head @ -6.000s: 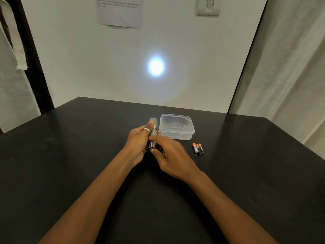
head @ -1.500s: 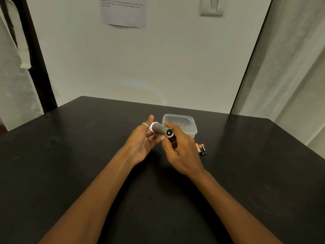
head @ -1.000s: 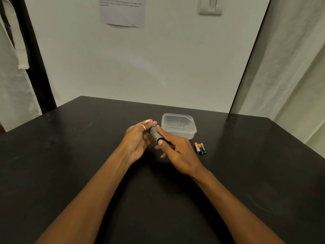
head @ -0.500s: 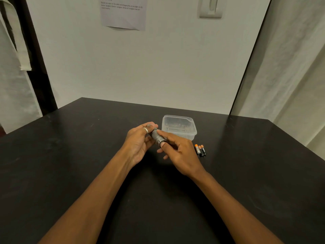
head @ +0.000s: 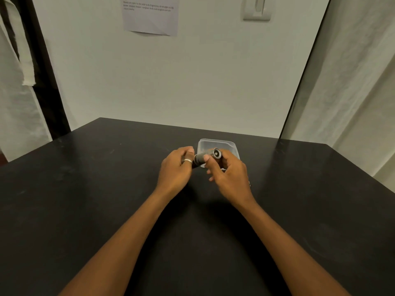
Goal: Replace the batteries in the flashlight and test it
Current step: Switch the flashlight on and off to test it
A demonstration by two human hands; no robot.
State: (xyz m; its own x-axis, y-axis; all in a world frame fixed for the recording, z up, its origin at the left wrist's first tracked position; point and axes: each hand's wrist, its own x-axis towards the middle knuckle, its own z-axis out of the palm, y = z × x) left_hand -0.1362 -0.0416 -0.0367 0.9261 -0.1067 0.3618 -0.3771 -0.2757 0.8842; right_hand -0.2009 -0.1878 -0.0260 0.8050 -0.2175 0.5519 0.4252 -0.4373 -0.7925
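Note:
A small grey flashlight (head: 202,158) is held just above the black table (head: 85,189), lying nearly level between both hands. My left hand (head: 176,169), with a ring on one finger, grips its left end. My right hand (head: 229,175) pinches the right end, whose round face (head: 217,153) is turned toward me. No light spot shows on the wall. The loose batteries on the table are almost wholly hidden behind my right hand.
A clear plastic container (head: 217,144) stands on the table right behind the flashlight. A white wall with a paper sheet (head: 150,14) and a switch plate (head: 256,8) rises behind the table. Curtains hang at left and right.
The bright spot seen on the wall six seconds ago is gone. The flashlight has swung from pointing away to lying sideways, and my right hand has lifted its right end slightly.

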